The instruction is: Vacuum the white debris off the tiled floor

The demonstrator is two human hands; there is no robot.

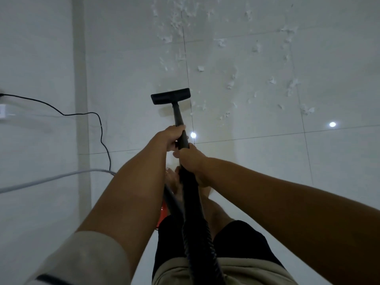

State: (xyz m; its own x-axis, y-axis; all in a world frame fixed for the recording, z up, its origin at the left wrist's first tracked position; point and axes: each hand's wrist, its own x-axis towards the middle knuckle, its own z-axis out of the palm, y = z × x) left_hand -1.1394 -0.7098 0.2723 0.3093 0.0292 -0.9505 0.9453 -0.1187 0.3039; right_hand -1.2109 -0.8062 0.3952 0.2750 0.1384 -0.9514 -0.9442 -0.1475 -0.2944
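A black vacuum wand (178, 116) runs from my hands down to a flat black floor head (170, 96) resting on the pale tiled floor (257, 157). My left hand (170, 137) grips the wand higher up its length, toward the head. My right hand (190, 159) grips it just behind, where the ribbed black hose (195, 233) begins. White debris (230, 84) lies scattered in bits ahead and to the right of the head, with more flakes (176, 23) farther off.
A thin black cable (100, 128) snakes across the floor on the left toward a wall plug. A grey cable (51, 178) crosses below it. A red object (162, 214) shows under my left forearm. My bare feet stand beneath the hose.
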